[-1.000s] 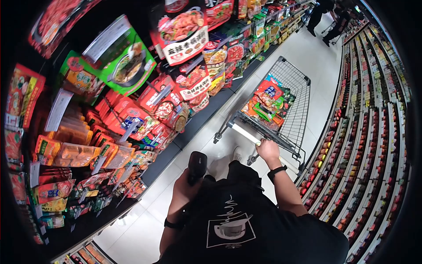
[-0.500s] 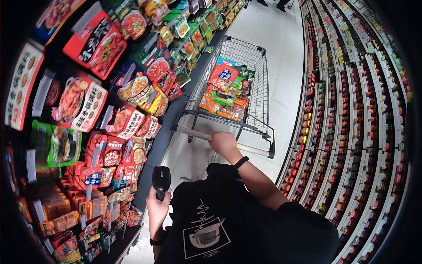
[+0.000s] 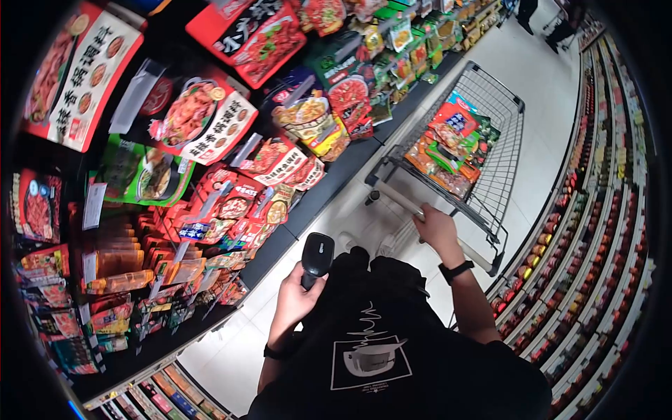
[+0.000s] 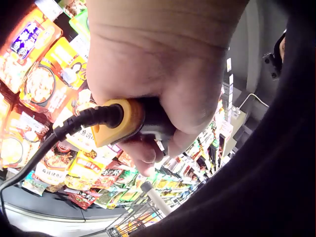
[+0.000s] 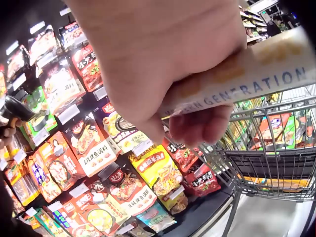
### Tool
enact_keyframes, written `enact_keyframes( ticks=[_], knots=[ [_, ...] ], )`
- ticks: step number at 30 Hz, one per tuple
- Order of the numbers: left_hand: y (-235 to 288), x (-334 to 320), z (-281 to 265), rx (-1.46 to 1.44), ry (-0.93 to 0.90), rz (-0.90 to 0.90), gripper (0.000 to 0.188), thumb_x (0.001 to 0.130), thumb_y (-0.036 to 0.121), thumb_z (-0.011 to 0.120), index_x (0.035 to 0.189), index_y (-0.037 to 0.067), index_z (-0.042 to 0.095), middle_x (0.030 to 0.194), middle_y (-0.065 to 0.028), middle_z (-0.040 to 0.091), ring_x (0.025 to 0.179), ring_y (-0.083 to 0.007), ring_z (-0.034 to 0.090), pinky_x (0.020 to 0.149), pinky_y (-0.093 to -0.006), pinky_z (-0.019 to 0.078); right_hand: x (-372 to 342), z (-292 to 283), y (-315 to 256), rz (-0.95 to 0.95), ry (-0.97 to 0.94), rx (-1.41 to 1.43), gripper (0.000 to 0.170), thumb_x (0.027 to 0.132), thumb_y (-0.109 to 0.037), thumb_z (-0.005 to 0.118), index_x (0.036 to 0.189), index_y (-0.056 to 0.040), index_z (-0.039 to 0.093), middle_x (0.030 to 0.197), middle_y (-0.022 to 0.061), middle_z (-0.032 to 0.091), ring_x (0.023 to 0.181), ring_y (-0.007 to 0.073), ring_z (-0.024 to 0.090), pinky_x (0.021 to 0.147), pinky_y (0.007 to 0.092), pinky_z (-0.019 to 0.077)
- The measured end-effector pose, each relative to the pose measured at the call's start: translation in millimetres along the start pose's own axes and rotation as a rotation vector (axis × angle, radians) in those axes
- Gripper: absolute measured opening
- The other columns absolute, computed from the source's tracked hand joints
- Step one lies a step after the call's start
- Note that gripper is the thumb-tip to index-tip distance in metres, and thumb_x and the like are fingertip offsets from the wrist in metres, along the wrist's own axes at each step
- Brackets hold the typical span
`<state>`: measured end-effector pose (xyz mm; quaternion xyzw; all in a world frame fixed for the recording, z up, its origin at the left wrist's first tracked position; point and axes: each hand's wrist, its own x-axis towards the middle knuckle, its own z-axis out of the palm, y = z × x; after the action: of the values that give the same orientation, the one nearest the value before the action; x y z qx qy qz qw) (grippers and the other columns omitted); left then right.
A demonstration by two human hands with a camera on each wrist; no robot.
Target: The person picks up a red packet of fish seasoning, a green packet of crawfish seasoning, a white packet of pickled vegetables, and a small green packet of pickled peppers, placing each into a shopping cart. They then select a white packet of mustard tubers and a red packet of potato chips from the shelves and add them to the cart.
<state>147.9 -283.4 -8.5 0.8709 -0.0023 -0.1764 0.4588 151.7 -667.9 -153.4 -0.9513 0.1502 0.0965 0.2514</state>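
Observation:
In the head view my left hand (image 3: 294, 299) holds a black handheld barcode scanner (image 3: 319, 253), its head pointing forward. The left wrist view shows the fingers curled round the scanner's grip; its yellow end (image 4: 129, 118) and black cable stick out behind. My right hand (image 3: 439, 231) grips the pale handle (image 3: 402, 201) of a wire shopping cart (image 3: 519, 103). Close up in the right wrist view, that hand's fingers wrap round the printed handle bar (image 5: 276, 64). Colourful food packets (image 3: 455, 140) in red, green and orange lie in the cart's basket.
On the left a shelf wall holds hanging seasoning packets (image 3: 203, 119) with price tags (image 3: 94, 205), close to the left hand. Long shelves of jars (image 3: 560, 231) line the right. A pale tiled floor (image 3: 546, 91) runs between them; people's legs (image 3: 560, 33) show far ahead.
The shelf packets have slid back toward me as the cart and I moved forward along the aisle. The head view swung one way and back. Both hands kept their grips.

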Motion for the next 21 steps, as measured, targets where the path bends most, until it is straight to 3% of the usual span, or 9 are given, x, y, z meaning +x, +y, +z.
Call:
enact_keyframes(
  ticks=[3, 6, 10, 11, 13, 14, 15, 19, 21],
  knots=[
    [-10, 9, -12, 0.017, 0.014, 0.002, 0.031, 0.097, 0.018, 0.084, 0.122, 0.006, 0.071, 0.083, -0.013, 0.074, 0.07, -0.0185, 0.07, 0.069, -0.034, 0.0562, 4, -7, 1, -0.013, -0.059, -0.026, 0.033, 0.101, -0.032, 0.072, 0.115, -0.0029, 0.064, 0.103, 0.025, 0.078, 0.097, 0.0461, 0.076, 0.085, 0.0569, 0.0602],
    [-10, 16, -31, -0.013, 0.02, -0.028, 0.033, 0.096, 0.014, 0.084, 0.125, 0.004, 0.073, 0.088, -0.0062, 0.076, 0.078, -0.0097, 0.065, 0.075, -0.0287, 0.0541, 12, -4, 11, -0.005, -0.164, -0.094, 0.035, 0.102, -0.029, 0.073, 0.116, 0.0008, 0.062, 0.103, 0.0288, 0.076, 0.099, 0.0486, 0.075, 0.087, 0.0579, 0.0595],
    [-21, 27, -51, -0.053, 0.108, 0.03, 0.034, 0.096, 0.018, 0.083, 0.124, 0.004, 0.071, 0.092, -0.0167, 0.078, 0.082, -0.0269, 0.077, 0.077, -0.0365, 0.0575, 23, -14, 13, -0.052, -0.317, -0.257, 0.042, 0.103, -0.034, 0.073, 0.116, 0.0037, 0.059, 0.103, 0.0318, 0.076, 0.101, 0.0492, 0.075, 0.089, 0.0583, 0.0587],
    [-28, 29, -56, -0.063, 0.117, 0.029, 0.034, 0.096, 0.019, 0.083, 0.123, 0.004, 0.07, 0.093, -0.0181, 0.079, 0.084, -0.0303, 0.078, 0.078, -0.038, 0.0579, 26, -18, 5, -0.033, -0.35, -0.317, 0.044, 0.103, -0.038, 0.072, 0.111, 0.0045, 0.065, 0.105, 0.0295, 0.077, 0.104, 0.046, 0.076, 0.09, 0.0571, 0.0591],
    [-42, 33, -64, -0.086, 0.133, 0.026, 0.035, 0.095, 0.021, 0.083, 0.122, 0.004, 0.069, 0.096, -0.021, 0.079, 0.089, -0.0372, 0.079, 0.08, -0.0409, 0.0586, 30, -29, -8, -0.069, -0.426, -0.446, 0.047, 0.102, -0.041, 0.073, 0.118, 0.0029, 0.067, 0.106, 0.0281, 0.078, 0.103, 0.0458, 0.076, 0.091, 0.0554, 0.0594],
    [-45, 34, -70, -0.092, 0.123, 0.0, 0.035, 0.095, 0.021, 0.083, 0.122, 0.004, 0.069, 0.097, -0.0215, 0.079, 0.09, -0.0386, 0.079, 0.081, -0.0419, 0.0587, 30, -37, -18, -0.085, -0.466, -0.511, 0.05, 0.101, -0.043, 0.074, 0.121, 0.0022, 0.068, 0.107, 0.0274, 0.078, 0.102, 0.0457, 0.076, 0.091, 0.0546, 0.0596],
    [-46, 34, -77, -0.098, 0.115, -0.026, 0.036, 0.095, 0.022, 0.083, 0.122, 0.003, 0.069, 0.098, -0.0219, 0.079, 0.092, -0.0399, 0.078, 0.081, -0.043, 0.0588, 31, -45, -30, -0.119, -0.467, -0.571, 0.045, 0.099, -0.045, 0.074, 0.109, -0.0003, 0.076, 0.104, 0.0218, 0.081, 0.101, 0.0419, 0.077, 0.089, 0.0526, 0.0608],
    [-58, 37, -93, -0.09, 0.132, -0.059, 0.038, 0.094, 0.024, 0.083, 0.122, 0.003, 0.068, 0.101, -0.0236, 0.079, 0.097, -0.0445, 0.077, 0.084, -0.0464, 0.0587, 48, -59, -68, -0.15, -0.301, -0.753, 0.04, 0.1, -0.043, 0.071, 0.093, -0.0048, 0.082, 0.101, 0.0195, 0.081, 0.1, 0.0384, 0.078, 0.087, 0.0531, 0.0612],
    [-63, 36, -97, -0.091, 0.14, -0.081, 0.038, 0.093, 0.024, 0.083, 0.121, 0.003, 0.068, 0.102, -0.0238, 0.079, 0.097, -0.0456, 0.077, 0.084, -0.0469, 0.0588, 72, -68, -119, -0.171, -0.304, -0.688, 0.037, 0.101, -0.04, 0.071, 0.099, -0.0046, 0.082, 0.1, 0.0193, 0.081, 0.1, 0.0386, 0.078, 0.087, 0.0514, 0.0611]
  ],
)
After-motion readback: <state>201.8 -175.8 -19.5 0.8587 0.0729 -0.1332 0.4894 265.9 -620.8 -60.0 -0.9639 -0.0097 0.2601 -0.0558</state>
